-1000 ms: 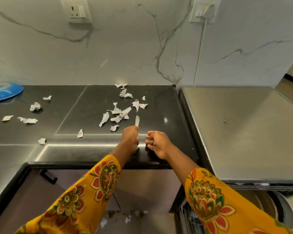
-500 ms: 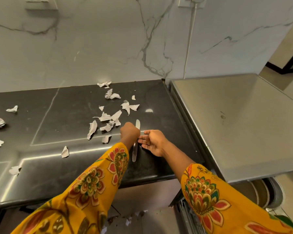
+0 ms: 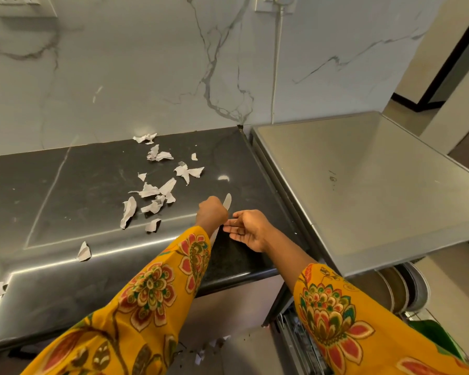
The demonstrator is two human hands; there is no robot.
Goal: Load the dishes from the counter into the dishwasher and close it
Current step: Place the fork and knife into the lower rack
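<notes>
My left hand [image 3: 212, 213] grips a silver table knife [image 3: 226, 202] near its middle, just above the black counter [image 3: 79, 201]. The blade tip points toward the wall and the handle end shows below my fist. My right hand [image 3: 248, 230] is beside it with fingers straight, the fingertips touching the knife's handle. The steel dishwasher [image 3: 368, 185] stands to the right of the counter. Below its top, a pulled-out rack holds upright plates [image 3: 409, 289].
Several torn paper scraps [image 3: 157, 193] lie scattered over the counter left of my hands. More scraps lie on the floor [image 3: 209, 347] below the counter edge. A white cable [image 3: 278, 63] runs down the marble wall behind the dishwasher.
The knife has come up off the counter in my left hand. My right hand has moved in and opened its fingers against the handle. The camera has swung right and the blue plate has left the view.
</notes>
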